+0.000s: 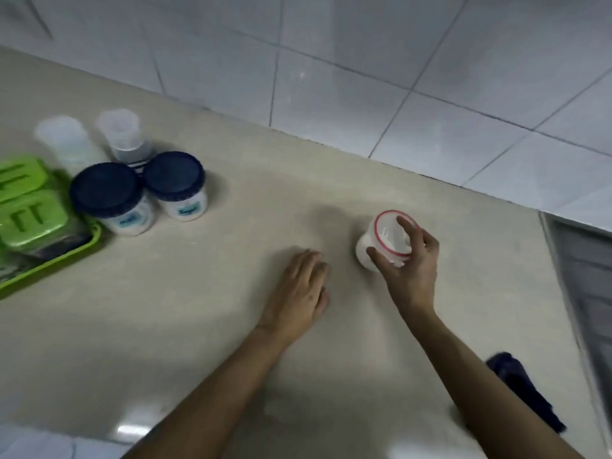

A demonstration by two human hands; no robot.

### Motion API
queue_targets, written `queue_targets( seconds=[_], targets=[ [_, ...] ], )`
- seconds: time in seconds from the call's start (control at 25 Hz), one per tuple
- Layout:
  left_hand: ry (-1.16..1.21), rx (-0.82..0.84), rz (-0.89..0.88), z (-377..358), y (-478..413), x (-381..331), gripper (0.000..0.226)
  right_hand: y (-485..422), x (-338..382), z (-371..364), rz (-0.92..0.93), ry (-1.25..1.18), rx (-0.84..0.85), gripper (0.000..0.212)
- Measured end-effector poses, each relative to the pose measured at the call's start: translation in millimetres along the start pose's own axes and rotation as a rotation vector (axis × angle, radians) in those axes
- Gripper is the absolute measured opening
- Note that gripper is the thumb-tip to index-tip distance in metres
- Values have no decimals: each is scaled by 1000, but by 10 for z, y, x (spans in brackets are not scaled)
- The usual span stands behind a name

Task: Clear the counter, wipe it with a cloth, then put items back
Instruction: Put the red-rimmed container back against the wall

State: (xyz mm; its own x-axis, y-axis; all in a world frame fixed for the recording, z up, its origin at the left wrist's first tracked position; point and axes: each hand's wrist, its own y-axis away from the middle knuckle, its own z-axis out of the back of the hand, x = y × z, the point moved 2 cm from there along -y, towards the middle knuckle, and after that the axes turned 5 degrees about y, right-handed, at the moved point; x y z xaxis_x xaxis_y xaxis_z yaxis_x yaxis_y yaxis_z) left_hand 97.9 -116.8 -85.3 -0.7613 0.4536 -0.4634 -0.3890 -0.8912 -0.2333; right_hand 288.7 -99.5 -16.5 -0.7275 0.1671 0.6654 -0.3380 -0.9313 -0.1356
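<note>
Gripping a small white plastic jar with a red-rimmed clear lid (385,240) from above, the right hand (410,263) had fingers clamped around its lid on the beige stone counter (231,293); its contents were unclear. The left hand (299,286) lay flat, fingers together, empty. Far left stood two navy-lidded white jars (111,197), two translucent containers (121,134), and a green tray (49,260).

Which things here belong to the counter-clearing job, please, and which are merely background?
Job: red-rimmed jar in the right hand; two blue-lidded jars; clear containers; green tray; dark cloth; counter.
Background: tiled wall.
</note>
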Motion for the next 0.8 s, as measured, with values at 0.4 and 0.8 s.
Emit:
queue_targets(
  seconds=[0.4, 0.8],
  targets=[
    [-116, 5, -69, -472, -340, -410, 52, -1413, -1181, 716, -124, 10, -147, 71],
    [-15, 11, 36, -507, -433, -375, 58, -2198, -1552, 652, -76, 38, -132, 70]
  ],
)
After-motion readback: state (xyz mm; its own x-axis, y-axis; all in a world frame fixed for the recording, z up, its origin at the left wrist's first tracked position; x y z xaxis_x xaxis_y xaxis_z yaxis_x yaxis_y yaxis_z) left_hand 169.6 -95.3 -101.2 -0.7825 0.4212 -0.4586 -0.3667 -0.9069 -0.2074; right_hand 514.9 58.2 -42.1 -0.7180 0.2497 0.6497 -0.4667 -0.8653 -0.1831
